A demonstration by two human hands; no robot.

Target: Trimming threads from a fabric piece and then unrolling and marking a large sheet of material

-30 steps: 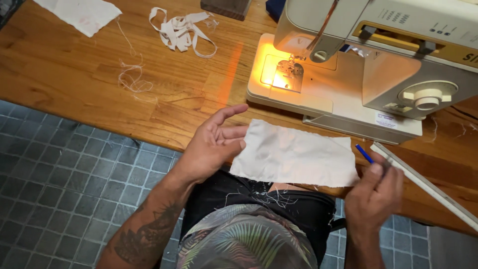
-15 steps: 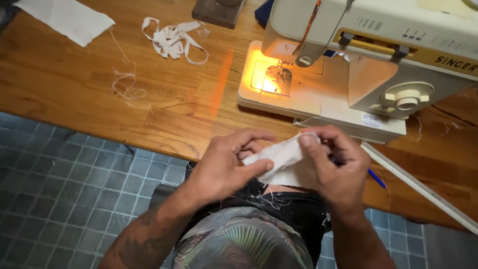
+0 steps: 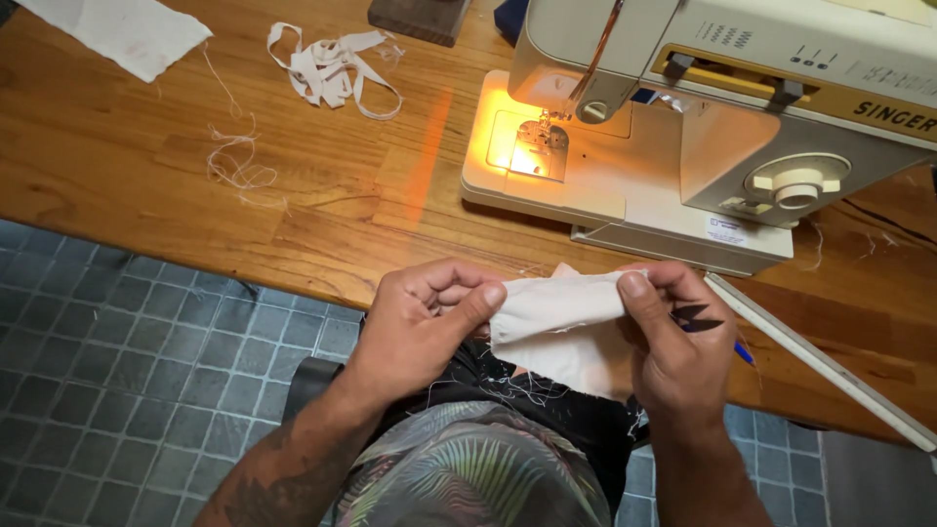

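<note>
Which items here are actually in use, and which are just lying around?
In use: left hand, right hand, white fabric piece pinched between them.
Lying about: sewing machine, ruler, ribbon tangle, loose threads, white cloth.

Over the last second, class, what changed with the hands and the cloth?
Both hands lifted the white cloth off the table edge and folded it; left hand and right hand now pinch its ends. The sewing machine, ruler and scraps stayed put.

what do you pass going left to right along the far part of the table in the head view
white fabric piece → loose thread tangle → bundle of white strips → dark block → sewing machine
</note>
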